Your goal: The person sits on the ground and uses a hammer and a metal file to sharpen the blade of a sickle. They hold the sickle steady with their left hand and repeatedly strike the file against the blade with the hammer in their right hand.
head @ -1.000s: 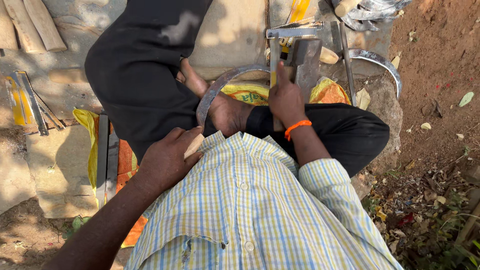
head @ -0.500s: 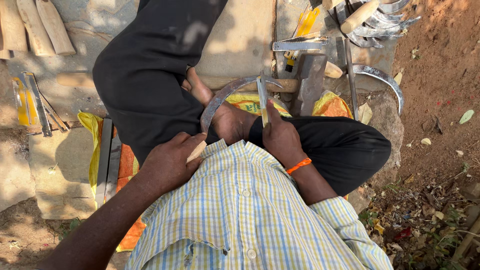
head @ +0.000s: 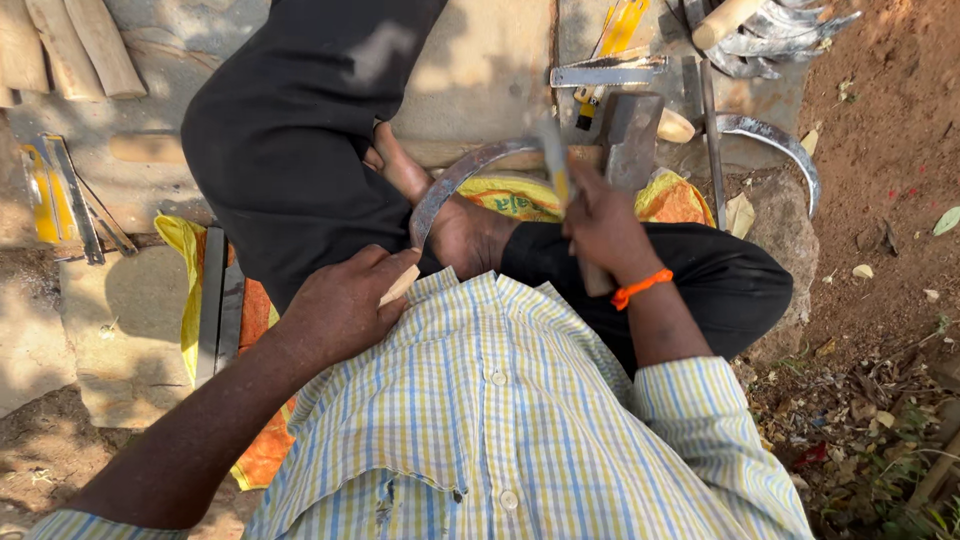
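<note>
Over the lap | curved grey sickle blade (head: pixel 455 180) | left hand (head: pixel 345 300) grips wooden handle

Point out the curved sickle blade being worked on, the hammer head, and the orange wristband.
curved sickle blade (head: pixel 455 180), head view, middle of the arc.
hammer head (head: pixel 628 135), head view, its top face.
orange wristband (head: pixel 640 288), head view, band on the right wrist.
</note>
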